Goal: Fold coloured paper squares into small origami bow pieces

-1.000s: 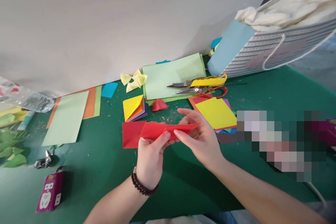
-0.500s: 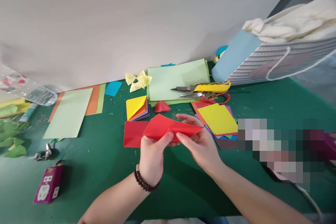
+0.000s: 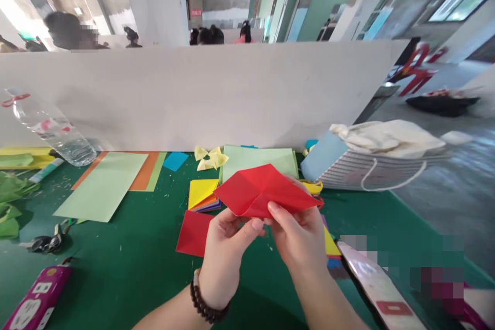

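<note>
Both hands hold a folded red paper (image 3: 264, 190) up above the green table (image 3: 127, 263). My left hand (image 3: 225, 250), with a dark bead bracelet on its wrist, pinches the paper's lower edge from the left. My right hand (image 3: 299, 237) grips the same edge from the right, fingers closed behind the sheet. The paper has opened into a creased, pointed shape. A flat red square (image 3: 193, 233) lies on the table just below my left hand.
A stack of coloured squares (image 3: 203, 195), pale green sheets (image 3: 102, 185), yellow folded pieces (image 3: 211, 158), a plastic bottle (image 3: 54, 134), a striped bag (image 3: 371, 167), keys (image 3: 44, 241) and a purple pack (image 3: 33, 303) lie around. A white partition (image 3: 193, 93) closes off the back; people sit behind it.
The hands have lifted the red paper and spread it from a flat strip into a wider pointed shape. The view has tilted upward, showing the room beyond the partition.
</note>
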`<action>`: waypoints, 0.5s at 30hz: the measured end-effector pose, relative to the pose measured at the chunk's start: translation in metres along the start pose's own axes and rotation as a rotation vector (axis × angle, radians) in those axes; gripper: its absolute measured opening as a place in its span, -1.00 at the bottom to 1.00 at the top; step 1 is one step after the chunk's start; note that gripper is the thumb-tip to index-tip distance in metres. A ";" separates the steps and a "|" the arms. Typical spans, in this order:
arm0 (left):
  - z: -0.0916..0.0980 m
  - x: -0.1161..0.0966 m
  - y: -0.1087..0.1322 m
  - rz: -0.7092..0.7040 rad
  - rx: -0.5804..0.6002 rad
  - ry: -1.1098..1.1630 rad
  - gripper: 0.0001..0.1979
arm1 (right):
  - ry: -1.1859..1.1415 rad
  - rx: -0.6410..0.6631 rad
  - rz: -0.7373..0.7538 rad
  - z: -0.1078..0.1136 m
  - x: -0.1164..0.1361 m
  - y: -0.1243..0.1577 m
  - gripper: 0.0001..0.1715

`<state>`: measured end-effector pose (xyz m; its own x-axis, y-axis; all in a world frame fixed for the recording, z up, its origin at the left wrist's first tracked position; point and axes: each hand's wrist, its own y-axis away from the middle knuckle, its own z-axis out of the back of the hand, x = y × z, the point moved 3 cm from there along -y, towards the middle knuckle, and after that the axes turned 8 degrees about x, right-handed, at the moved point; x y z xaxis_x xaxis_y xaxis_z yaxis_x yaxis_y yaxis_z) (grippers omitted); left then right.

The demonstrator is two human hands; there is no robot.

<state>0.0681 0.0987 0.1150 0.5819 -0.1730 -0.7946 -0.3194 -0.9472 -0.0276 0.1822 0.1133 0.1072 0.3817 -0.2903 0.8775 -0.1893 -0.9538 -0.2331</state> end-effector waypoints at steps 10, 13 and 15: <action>0.014 -0.016 -0.017 -0.079 -0.168 0.026 -0.75 | -0.019 -0.056 -0.024 -0.020 -0.021 -0.020 -0.67; 0.018 -0.015 -0.021 -0.074 -0.179 0.034 -0.77 | -0.043 -0.079 -0.039 -0.018 -0.028 -0.021 -0.65; 0.020 -0.014 -0.024 -0.074 -0.178 0.034 -0.78 | -0.050 -0.066 -0.050 -0.017 -0.030 -0.023 -0.67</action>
<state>0.0528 0.1288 0.1143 0.6245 -0.1072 -0.7736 -0.1390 -0.9900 0.0250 0.1600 0.1449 0.0931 0.4365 -0.2471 0.8651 -0.2276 -0.9606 -0.1595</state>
